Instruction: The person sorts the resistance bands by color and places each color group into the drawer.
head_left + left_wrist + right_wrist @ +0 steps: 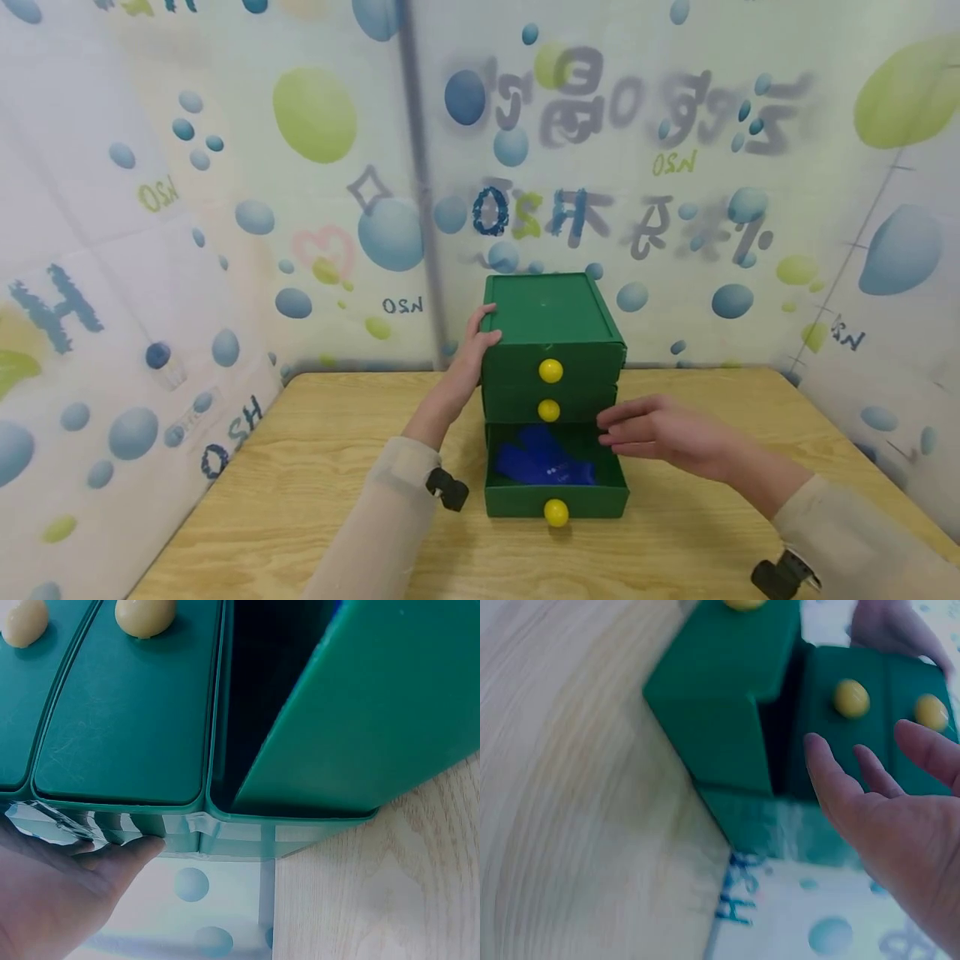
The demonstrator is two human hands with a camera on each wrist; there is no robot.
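Note:
A green chest of three drawers (555,308) with round yellow knobs stands on the table. Its bottom drawer (517,502) is pulled out, while the upper two are closed. Inside lies a soft blue fabric item (543,462) with small white print; its exact kind is unclear. My left hand (467,358) rests against the chest's left side near the top, and the left wrist view shows its fingers (139,851) touching that side. Beside the pulled-out drawer, on the right, my right hand (660,433) is held with fingers extended, holding nothing. The right wrist view shows this hand (900,825) close to the closed drawers' fronts.
The wooden table (300,492) extends on both sides of the chest. Behind it hangs a pale curtain (315,200) with blue and green dots and lettering. Black wrist cameras sit on both sleeves.

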